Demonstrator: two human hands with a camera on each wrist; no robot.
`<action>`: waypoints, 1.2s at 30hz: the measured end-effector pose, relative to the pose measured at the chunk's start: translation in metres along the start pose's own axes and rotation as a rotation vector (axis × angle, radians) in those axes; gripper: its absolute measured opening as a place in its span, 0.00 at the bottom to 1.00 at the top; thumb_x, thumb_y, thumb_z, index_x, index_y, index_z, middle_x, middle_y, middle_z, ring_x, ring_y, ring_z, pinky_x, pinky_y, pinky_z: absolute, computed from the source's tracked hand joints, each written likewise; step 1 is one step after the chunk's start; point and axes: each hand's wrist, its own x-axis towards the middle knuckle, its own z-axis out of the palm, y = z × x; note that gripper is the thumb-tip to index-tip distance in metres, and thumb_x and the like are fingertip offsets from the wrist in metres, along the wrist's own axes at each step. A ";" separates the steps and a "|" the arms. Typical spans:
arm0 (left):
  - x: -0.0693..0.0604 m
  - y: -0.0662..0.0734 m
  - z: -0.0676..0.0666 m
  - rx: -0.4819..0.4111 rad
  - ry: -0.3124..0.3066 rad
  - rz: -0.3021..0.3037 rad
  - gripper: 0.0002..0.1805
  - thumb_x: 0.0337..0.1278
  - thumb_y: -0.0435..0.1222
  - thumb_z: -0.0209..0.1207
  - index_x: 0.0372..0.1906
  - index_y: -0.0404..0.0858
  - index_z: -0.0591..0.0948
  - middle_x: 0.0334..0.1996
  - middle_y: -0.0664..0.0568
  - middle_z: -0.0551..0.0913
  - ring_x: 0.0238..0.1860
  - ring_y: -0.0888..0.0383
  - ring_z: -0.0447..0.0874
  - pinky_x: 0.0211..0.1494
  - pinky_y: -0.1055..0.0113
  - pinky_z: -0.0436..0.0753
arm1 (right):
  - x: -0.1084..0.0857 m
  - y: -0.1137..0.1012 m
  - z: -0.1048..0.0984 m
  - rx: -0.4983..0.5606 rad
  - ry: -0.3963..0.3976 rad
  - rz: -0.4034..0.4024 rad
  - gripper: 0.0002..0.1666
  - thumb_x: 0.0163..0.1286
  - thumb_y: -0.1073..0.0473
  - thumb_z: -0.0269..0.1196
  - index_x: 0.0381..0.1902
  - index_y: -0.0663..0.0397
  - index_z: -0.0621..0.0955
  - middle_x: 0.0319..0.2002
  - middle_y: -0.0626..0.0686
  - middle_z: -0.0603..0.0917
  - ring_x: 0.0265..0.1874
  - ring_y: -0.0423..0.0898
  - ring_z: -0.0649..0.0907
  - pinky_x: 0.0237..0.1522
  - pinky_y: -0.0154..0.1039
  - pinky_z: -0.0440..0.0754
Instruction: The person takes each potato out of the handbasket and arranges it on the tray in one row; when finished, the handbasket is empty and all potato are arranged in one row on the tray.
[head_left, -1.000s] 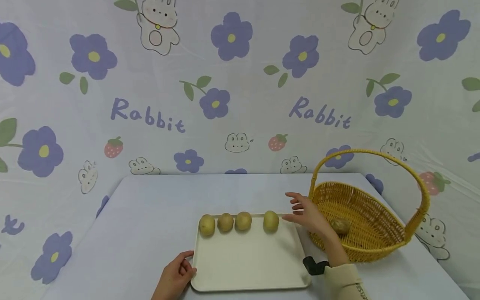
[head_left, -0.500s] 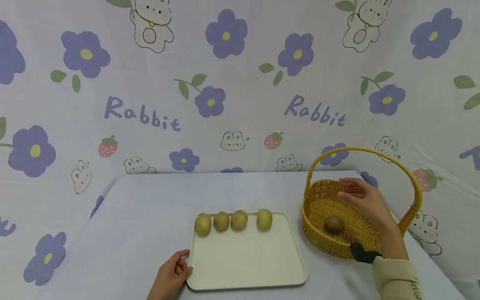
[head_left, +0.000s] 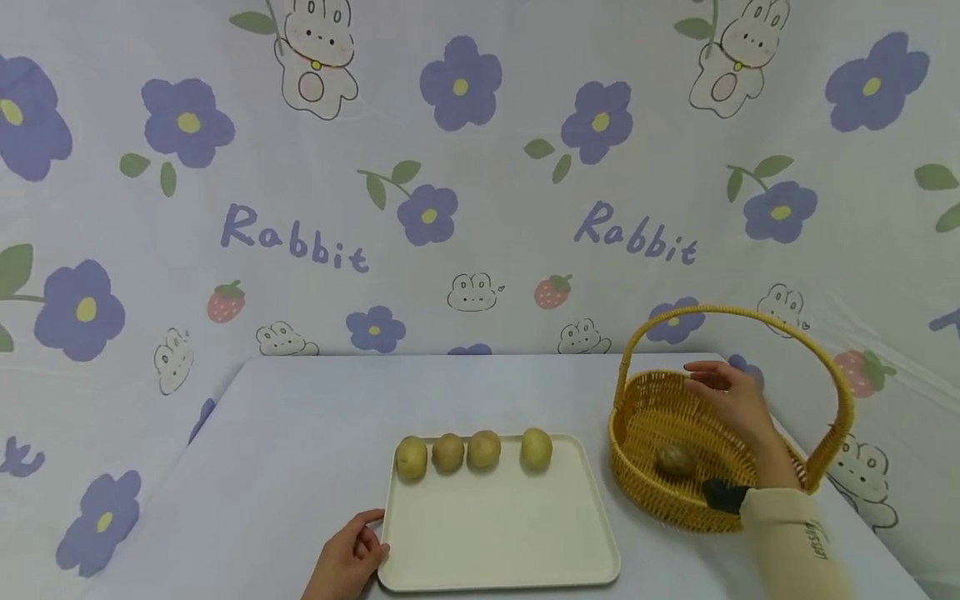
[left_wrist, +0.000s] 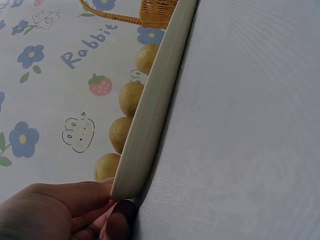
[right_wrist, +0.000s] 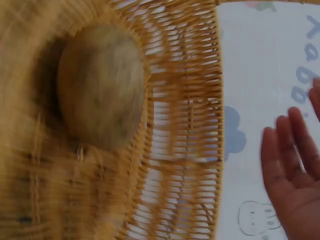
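My left hand [head_left: 347, 557] pinches the left rim of a cream tray [head_left: 498, 533]; the left wrist view has its thumb [left_wrist: 80, 196] on the rim and fingers beneath. Along the tray's far side lie several potatoes: a yellowish one [head_left: 412, 458] at the far left, two browner ones beside it, and another yellowish one [head_left: 536, 450] set apart to the right. Over the wicker basket [head_left: 637, 492] hovers my right hand [head_left: 738, 408], holding nothing, its fingers loosely extended. A brown potato [head_left: 677, 460] lies in the basket, large in the right wrist view, apart from the hand.
The basket's tall arched handle [head_left: 731, 310] rises around the right forearm. A black wrist camera [head_left: 723, 497] sits by the right sleeve. Behind the white table [head_left: 300, 417] hangs a curtain [head_left: 510, 192] printed with rabbits and flowers.
My right hand has moved right, from beside the tray's rightmost potato to over the basket, where it has stayed for the last half second. The left hand and potatoes keep their places.
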 end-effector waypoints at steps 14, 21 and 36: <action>-0.005 -0.001 0.002 -0.059 -0.059 -0.029 0.25 0.51 0.31 0.62 0.55 0.26 0.72 0.24 0.53 0.73 0.20 0.68 0.67 0.25 0.74 0.70 | -0.002 0.035 0.020 0.049 0.017 0.122 0.24 0.67 0.49 0.59 0.52 0.63 0.77 0.47 0.65 0.79 0.40 0.44 0.80 0.38 0.39 0.77; -0.005 0.000 0.001 -0.059 -0.052 -0.024 0.25 0.52 0.31 0.62 0.55 0.26 0.72 0.24 0.53 0.73 0.20 0.68 0.66 0.25 0.74 0.70 | -0.002 0.038 0.026 0.077 -0.575 0.293 0.33 0.63 0.49 0.63 0.56 0.69 0.72 0.47 0.64 0.79 0.43 0.54 0.78 0.42 0.48 0.77; 0.001 -0.001 -0.002 -0.031 -0.029 -0.022 0.24 0.52 0.30 0.61 0.55 0.27 0.72 0.25 0.54 0.73 0.20 0.68 0.66 0.24 0.74 0.70 | 0.000 0.036 0.029 0.229 -0.773 0.303 0.22 0.63 0.60 0.63 0.48 0.74 0.74 0.37 0.53 0.81 0.34 0.43 0.78 0.37 0.42 0.78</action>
